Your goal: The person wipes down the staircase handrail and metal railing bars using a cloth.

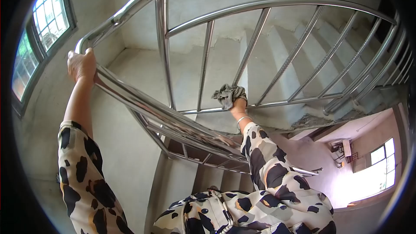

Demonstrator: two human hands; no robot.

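Note:
My left hand [82,66] is wrapped round the shiny metal handrail [130,93] at its bend, on the left. Stretched out over the railing, my right hand [238,105] grips a crumpled grey-green cloth [228,96]. The cloth lies against the bottom rail [277,103], near the foot of a slanted metal baluster [252,45]. Most of the right fingers are hidden by the cloth.
Concrete stairs [277,52] rise behind the railing. A lower flight [210,180] runs beneath me, beside its own rails. To the left is a barred window [50,8]. Far below at right, a room shows a bright window [383,160] and some furniture [345,149].

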